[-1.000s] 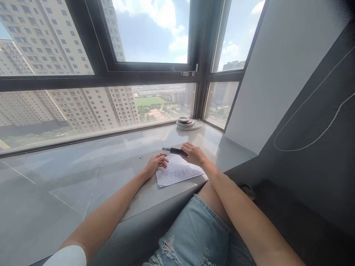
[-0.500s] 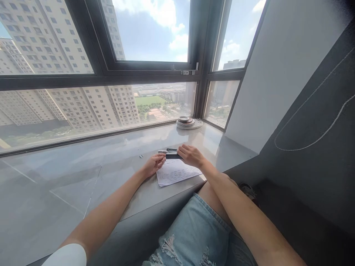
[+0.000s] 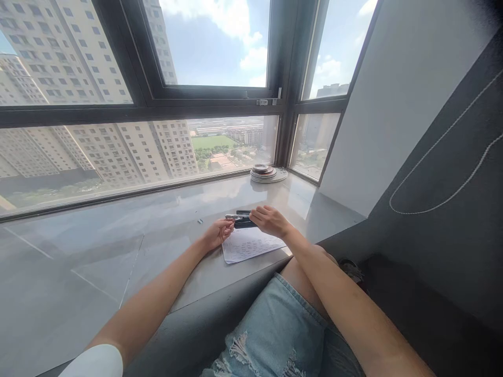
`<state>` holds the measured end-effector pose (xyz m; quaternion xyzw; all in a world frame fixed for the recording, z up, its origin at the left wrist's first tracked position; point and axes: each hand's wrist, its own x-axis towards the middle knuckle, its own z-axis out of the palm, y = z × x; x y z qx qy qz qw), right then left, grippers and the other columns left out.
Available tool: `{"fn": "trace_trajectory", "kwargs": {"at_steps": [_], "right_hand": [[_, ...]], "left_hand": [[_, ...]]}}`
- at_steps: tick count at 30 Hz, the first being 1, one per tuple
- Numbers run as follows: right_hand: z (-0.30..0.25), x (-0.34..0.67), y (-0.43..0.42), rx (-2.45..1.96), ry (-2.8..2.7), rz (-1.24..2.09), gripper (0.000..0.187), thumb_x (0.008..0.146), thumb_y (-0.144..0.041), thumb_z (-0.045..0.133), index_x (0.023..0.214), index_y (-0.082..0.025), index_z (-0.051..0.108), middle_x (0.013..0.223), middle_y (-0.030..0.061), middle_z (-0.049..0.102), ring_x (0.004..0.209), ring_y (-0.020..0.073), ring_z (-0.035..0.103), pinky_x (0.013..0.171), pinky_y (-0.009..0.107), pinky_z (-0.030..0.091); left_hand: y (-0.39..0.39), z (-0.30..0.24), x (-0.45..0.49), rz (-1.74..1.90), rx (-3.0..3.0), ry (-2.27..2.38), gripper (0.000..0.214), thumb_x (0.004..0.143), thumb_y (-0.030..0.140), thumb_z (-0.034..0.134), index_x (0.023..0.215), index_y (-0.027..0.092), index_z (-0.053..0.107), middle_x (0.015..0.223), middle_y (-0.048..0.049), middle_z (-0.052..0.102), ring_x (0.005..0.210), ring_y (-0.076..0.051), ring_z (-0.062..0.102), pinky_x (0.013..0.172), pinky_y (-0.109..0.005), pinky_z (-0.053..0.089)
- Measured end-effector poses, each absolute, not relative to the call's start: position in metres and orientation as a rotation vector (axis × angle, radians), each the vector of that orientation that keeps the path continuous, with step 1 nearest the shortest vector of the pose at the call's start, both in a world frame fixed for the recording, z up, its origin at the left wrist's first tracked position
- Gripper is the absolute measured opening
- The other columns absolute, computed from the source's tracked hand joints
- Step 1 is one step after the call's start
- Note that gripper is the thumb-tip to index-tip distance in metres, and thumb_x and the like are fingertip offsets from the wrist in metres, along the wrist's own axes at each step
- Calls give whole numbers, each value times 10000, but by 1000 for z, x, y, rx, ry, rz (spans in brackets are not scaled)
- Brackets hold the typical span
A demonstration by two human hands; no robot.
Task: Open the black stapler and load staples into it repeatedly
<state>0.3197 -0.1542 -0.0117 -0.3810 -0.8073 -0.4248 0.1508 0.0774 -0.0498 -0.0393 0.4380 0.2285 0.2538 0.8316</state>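
Note:
A black stapler [image 3: 244, 222] with a silver metal part is held opened up above the windowsill. My right hand [image 3: 269, 220] is closed around its right end and covers that part. At the other end, my left hand [image 3: 220, 232] pinches near the metal tip, fingertips against the stapler; whether a small staple strip sits between them cannot be made out. Below both hands lies a sheet of printed paper [image 3: 251, 247]. Small staple strips [image 3: 200, 221] rest on the sill, left of the stapler.
A stack of round plates or coasters [image 3: 269, 174] stands in the window corner. The glossy sill [image 3: 98, 230] stretches to the left, its front edge close to my denim-covered leg [image 3: 275, 324]. A beaded blind cord [image 3: 432, 210] hangs at the right.
The stapler has turned slightly between my hands, so its silver part and black body show at a different angle. My right hand has shifted a little left.

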Motion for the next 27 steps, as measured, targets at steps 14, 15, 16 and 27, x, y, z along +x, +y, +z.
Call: {"fn": "trace_trajectory", "kwargs": {"at_steps": [14, 15, 16, 27], "right_hand": [[-10, 317, -156, -1121, -2428, -1146, 280, 1036, -58, 413, 1079, -179, 661, 1092, 90, 669, 931, 214, 511, 786, 364, 366], [-11, 318, -156, -1131, -2434, -1103, 280, 1034, -59, 414, 1086, -179, 662, 1093, 93, 668, 937, 217, 514, 787, 368, 365], [-11, 318, -156, -1142, -2434, -1067, 279, 1032, -59, 415, 1089, -178, 662, 1094, 97, 666, 941, 220, 516, 789, 372, 363], [-10, 322, -155, -1314, -2355, -1051, 221, 970, -45, 458, 1011, -150, 648, 1075, 124, 661, 949, 243, 521, 810, 381, 349]], "left_hand": [[-45, -43, 78, 512, 827, 526, 106, 909, 132, 633, 999, 88, 668, 769, -33, 617, 549, -71, 566, 516, -165, 544], [-45, -43, 78, 516, 827, 529, 108, 908, 126, 632, 1002, 86, 668, 768, -36, 621, 552, -74, 572, 517, -168, 546], [-45, -43, 78, 518, 826, 533, 110, 907, 124, 632, 1004, 84, 667, 766, -38, 624, 552, -75, 574, 516, -171, 545], [-44, -42, 78, 504, 794, 510, 159, 918, 198, 597, 1012, 82, 653, 778, -56, 598, 567, -93, 548, 510, -200, 530]]}}
